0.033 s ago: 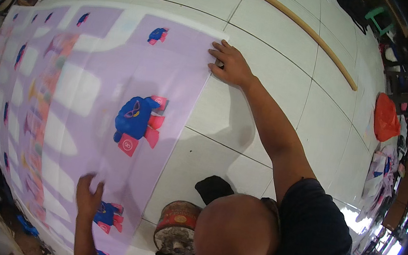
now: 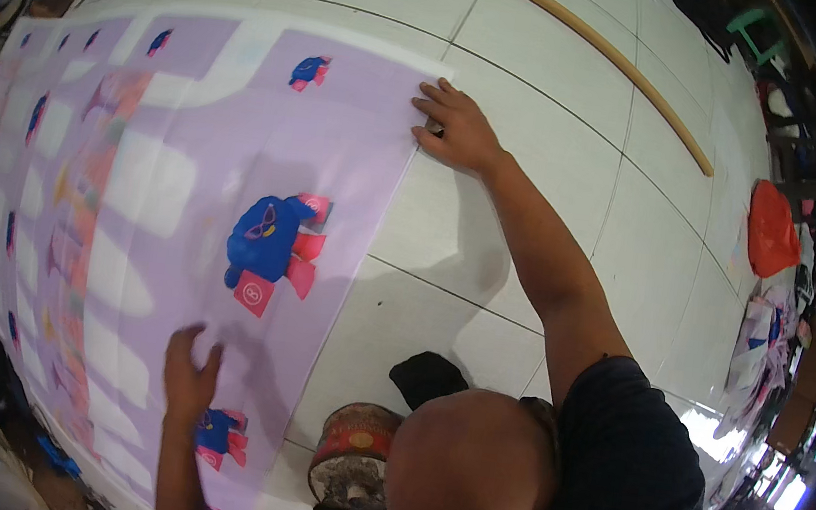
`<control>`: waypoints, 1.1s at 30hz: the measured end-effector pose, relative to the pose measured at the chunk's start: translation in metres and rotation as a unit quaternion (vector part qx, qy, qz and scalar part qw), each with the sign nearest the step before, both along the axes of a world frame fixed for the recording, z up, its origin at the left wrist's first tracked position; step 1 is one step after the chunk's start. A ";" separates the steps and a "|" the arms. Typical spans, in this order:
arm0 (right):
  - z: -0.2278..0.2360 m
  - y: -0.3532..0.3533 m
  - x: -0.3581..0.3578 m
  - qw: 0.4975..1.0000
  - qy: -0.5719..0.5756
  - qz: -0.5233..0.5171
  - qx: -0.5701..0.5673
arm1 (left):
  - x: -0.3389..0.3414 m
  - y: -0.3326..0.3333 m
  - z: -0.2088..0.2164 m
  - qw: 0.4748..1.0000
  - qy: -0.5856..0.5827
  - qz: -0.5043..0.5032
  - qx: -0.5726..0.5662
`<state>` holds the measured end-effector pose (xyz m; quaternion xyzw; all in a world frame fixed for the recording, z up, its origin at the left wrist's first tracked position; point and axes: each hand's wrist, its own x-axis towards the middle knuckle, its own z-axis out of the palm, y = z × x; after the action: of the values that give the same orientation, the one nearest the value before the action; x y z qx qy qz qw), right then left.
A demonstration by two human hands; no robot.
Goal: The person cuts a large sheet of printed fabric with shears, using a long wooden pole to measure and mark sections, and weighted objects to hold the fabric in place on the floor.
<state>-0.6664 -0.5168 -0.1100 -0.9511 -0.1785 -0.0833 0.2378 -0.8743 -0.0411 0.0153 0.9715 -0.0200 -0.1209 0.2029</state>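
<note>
A large lilac sheet (image 2: 360, 149) lies spread on the tiled floor, printed with white patches and blue-and-pink cartoon figures (image 2: 264, 239). My right hand (image 2: 458, 128) rests at its far right corner, fingers apart over the edge. A small dark thing shows between thumb and forefinger; its kind I cannot make out. Over the near part of the sheet is my left hand (image 2: 191, 371), thumb and fingers apart, holding nothing. It sits just above a printed blue figure (image 2: 218, 435). Whether it touches the sheet I cannot tell.
A worn red round tin (image 2: 355, 456) stands by the sheet's near right edge, with something black (image 2: 429, 378) beside it. Farther off are a long wooden rod (image 2: 603, 48), a red plastic bag (image 2: 773, 231) and a green stool (image 2: 755, 35). Clutter lines both sides.
My left hand has moved slightly up and to the right over the sheet. My right hand stays at the corner.
</note>
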 end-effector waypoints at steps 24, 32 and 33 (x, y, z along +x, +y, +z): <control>-0.006 0.010 0.001 0.998 -0.015 -0.057 0.036 | 0.116 -0.247 -0.105 0.986 -0.023 -0.161 0.044; 0.040 0.013 -0.014 0.908 0.183 -0.370 0.074 | 0.112 -0.245 -0.106 0.988 -0.007 -0.148 0.040; 0.046 0.013 -0.017 0.905 0.239 -0.347 0.065 | 0.113 -0.246 -0.105 0.988 -0.001 -0.146 0.043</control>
<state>-0.6837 -0.5040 -0.0636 -0.9267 0.2306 0.0582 0.2910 -0.7611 -0.2873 -0.0893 0.9661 -0.1562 -0.1493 0.1413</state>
